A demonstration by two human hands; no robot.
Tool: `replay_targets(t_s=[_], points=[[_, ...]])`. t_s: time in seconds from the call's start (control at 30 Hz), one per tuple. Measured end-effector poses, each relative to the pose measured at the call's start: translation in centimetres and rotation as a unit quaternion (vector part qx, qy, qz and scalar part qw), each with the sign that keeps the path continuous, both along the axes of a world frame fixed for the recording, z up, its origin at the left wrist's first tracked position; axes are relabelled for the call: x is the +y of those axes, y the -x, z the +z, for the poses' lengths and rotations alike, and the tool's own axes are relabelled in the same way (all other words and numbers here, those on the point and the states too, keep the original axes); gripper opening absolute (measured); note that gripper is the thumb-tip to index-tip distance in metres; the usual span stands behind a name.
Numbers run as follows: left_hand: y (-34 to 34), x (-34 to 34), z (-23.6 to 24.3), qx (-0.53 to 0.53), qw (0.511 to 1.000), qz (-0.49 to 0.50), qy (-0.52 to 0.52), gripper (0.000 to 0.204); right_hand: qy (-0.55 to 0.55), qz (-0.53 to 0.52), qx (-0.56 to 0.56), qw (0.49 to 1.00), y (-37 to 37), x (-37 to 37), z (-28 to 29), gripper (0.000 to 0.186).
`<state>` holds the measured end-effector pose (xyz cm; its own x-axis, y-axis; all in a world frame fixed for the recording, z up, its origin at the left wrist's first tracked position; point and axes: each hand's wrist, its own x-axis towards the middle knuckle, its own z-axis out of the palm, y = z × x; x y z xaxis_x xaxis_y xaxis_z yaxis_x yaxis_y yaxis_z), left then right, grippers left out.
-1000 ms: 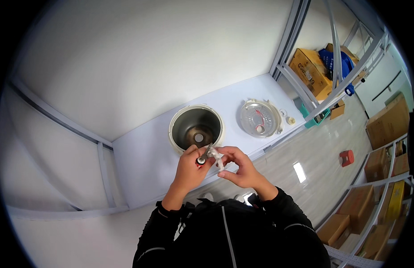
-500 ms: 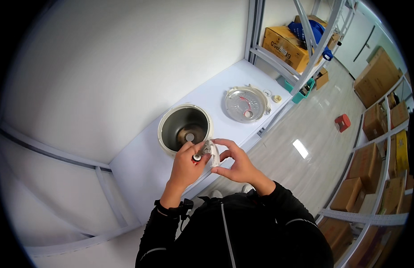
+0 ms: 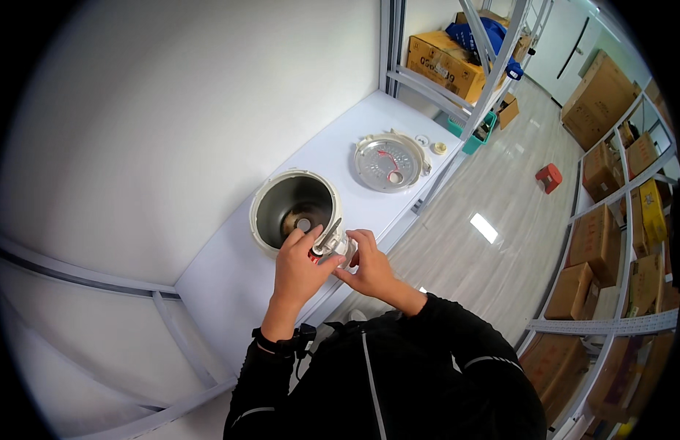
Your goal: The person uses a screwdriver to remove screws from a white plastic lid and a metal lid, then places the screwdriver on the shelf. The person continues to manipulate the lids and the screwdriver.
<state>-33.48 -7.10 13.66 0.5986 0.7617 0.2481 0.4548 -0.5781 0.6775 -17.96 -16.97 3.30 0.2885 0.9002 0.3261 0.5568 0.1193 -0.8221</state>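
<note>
My left hand [image 3: 297,270] is closed round a red-handled tool [image 3: 314,256], with a slim dark strip [image 3: 330,232] showing above the fingers; its exact kind is partly hidden. Pinched in the fingers of my right hand [image 3: 372,270] is a small white plastic part [image 3: 342,249], which the left fingertips also touch. Both hands are together at the near right side of a rice-cooker body [image 3: 294,174]. That body has a cream rim and a dark grey inside with a brownish bottom and a round light disc in its middle.
A round cooker lid [image 3: 380,180] lies inner side up on the white table [image 3: 208,293]. Beside it are a cream ring-like cap [image 3: 439,148] and a small clear piece [image 3: 422,139]. Metal shelving with boxes [image 3: 593,246] stands right; a red stool [image 3: 549,178] is on the floor.
My hands have brought the white part closer in and turned it. The dark strip now points up and right above my left fingers. The whole view has shifted slightly.
</note>
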Motion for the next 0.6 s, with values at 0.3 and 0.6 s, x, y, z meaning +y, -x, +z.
replay_targets(t_s=[0.3, 0.6], points=[[-0.4, 0.0, -1.7, -0.014, 0.999, 0.024, -0.028, 0.05, -0.015, -0.009, 0.035, 0.999, 0.6, 1.6, -1.2, 0.084], [-0.8, -0.9, -1.7, -0.033, 0.995, 0.056, -0.075, 0.046, 0.013, -0.043, 0.023, 0.999, 1.4, 1.9, 0.5, 0.079]])
